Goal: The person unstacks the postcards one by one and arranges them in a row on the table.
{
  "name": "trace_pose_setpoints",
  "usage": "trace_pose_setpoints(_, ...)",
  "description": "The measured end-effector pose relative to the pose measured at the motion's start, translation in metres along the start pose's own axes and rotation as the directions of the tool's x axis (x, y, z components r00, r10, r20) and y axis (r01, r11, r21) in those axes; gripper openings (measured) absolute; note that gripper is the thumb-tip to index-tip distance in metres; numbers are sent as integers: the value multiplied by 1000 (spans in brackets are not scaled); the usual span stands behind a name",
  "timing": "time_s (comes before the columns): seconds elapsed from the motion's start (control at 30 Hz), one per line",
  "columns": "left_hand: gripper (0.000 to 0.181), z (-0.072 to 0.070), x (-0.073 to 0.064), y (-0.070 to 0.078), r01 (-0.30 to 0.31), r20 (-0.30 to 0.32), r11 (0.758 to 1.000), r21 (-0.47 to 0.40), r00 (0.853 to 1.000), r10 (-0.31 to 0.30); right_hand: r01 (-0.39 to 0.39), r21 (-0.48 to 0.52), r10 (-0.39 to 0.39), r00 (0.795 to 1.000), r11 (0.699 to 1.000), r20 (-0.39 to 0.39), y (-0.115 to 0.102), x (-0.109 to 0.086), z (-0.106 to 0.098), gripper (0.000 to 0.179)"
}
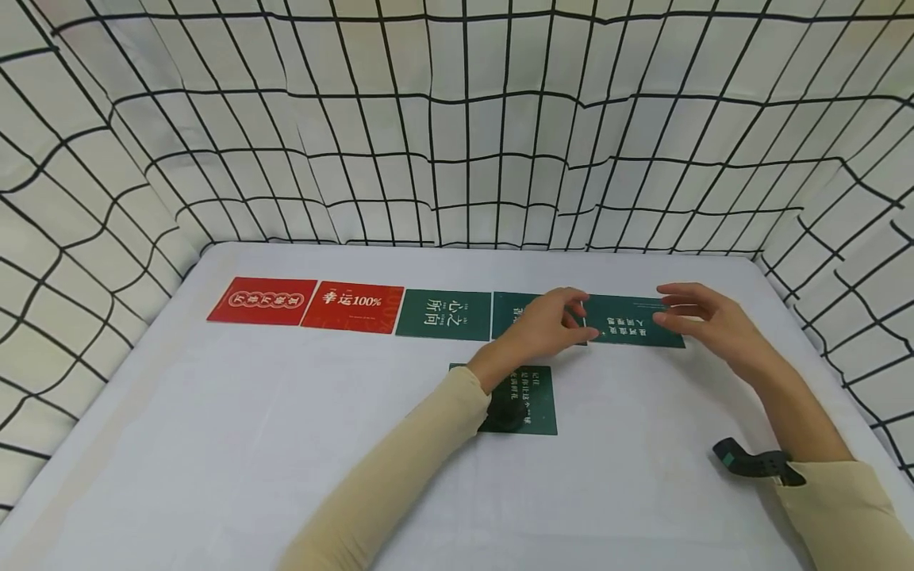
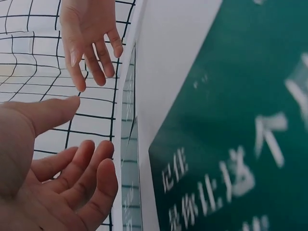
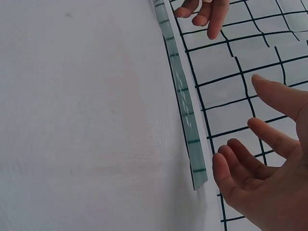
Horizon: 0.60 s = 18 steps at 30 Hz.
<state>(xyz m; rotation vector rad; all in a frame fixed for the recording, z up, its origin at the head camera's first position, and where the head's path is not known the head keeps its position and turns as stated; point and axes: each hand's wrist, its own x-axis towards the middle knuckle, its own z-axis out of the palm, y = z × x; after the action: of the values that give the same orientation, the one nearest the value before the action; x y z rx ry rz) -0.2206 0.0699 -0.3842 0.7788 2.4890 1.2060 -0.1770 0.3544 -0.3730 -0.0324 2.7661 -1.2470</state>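
My left hand (image 1: 550, 321) hovers with loosely bent fingers over the seam between two green cards, its thumb apart from the fingertips. Facing it, my right hand (image 1: 710, 321) is spread beside the right end of the rightmost green card (image 1: 631, 321), holding nothing. The neighbouring green card (image 1: 508, 311) is partly covered by the left hand. Under the left wrist lies a separate green card (image 1: 539, 400) with white writing, partly hidden by the sleeve; it looms large in the left wrist view. In the right wrist view the right hand (image 3: 264, 173) has its palm and parted fingers showing.
The row continues leftward with a green card (image 1: 444, 315), a red card (image 1: 353, 308) reading 100% and another red card (image 1: 263, 301). All lie on a white-covered table (image 1: 250, 444). A black grid net (image 1: 464, 151) encloses its back and sides.
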Motion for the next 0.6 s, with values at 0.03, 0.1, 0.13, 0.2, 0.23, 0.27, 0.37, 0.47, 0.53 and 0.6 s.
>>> trace_pose_setpoints(0.03,61,-1,-1,-1,-11,4,1000,6,1000,11,9,-2,-9,1000,1000,3,-2,0,1,70)
trace_pose_setpoints(0.1,61,-3,-4,-3,-32,15,999,29,999,32,20,-5,-20,1000,1000,13,-5,-1,3,70)
trace_pose_setpoints(0.13,60,-4,-6,-4,-42,22,998,39,999,41,25,-4,-25,1000,1000,18,-7,-2,4,70)
trace_pose_setpoints(0.2,59,-7,-10,-7,-60,37,996,59,998,57,34,-12,-34,999,999,28,-12,-2,7,71)
trace_pose_setpoints(0.23,59,-8,-12,-8,-69,45,995,67,997,67,37,-15,-36,999,999,34,-14,-3,9,71)
trace_pose_setpoints(0.27,59,-9,-14,-8,-78,51,994,75,996,75,40,-19,-39,999,999,38,-16,-3,10,71)
trace_pose_setpoints(0.37,57,-14,-21,-10,-106,64,990,95,993,100,58,-34,-57,997,998,48,-23,-4,16,71)
trace_pose_setpoints(0.47,55,-20,-28,-11,-117,67,988,101,992,111,86,-49,-83,995,995,59,-29,-6,21,69)
trace_pose_setpoints(0.53,54,-24,-33,-13,-117,71,988,103,991,110,103,-55,-99,993,993,69,-33,-7,25,68)
trace_pose_setpoints(0.6,53,-27,-38,-15,-114,74,988,103,992,107,115,-58,-111,991,992,79,-37,-9,29,68)
